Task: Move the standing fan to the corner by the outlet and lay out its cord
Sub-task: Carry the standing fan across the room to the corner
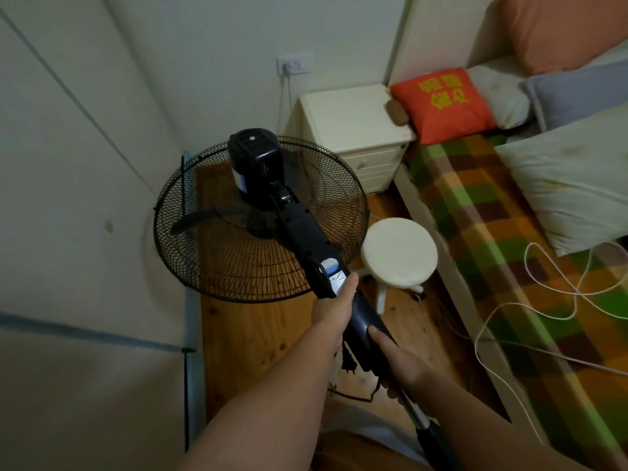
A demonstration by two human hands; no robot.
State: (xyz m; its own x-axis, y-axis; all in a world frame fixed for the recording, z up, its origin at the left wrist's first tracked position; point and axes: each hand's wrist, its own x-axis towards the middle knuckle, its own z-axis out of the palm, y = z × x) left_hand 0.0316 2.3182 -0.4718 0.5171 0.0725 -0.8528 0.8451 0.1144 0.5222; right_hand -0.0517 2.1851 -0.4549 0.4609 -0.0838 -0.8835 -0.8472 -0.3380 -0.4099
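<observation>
The black standing fan is tilted away from me, its round mesh head over the wooden floor near the room's corner. My left hand grips the fan's neck just below the control panel. My right hand holds the pole lower down, where the black sleeve meets the chrome tube. The fan's black plug and cord dangle under the pole between my arms. A white wall outlet sits on the far wall above the corner, with a white plug in it.
A cream bedside cabinet stands right of the corner. A round white stool is just right of the fan head. The bed with plaid blanket, red pillow and a loose white cable fills the right. Walls close in on the left.
</observation>
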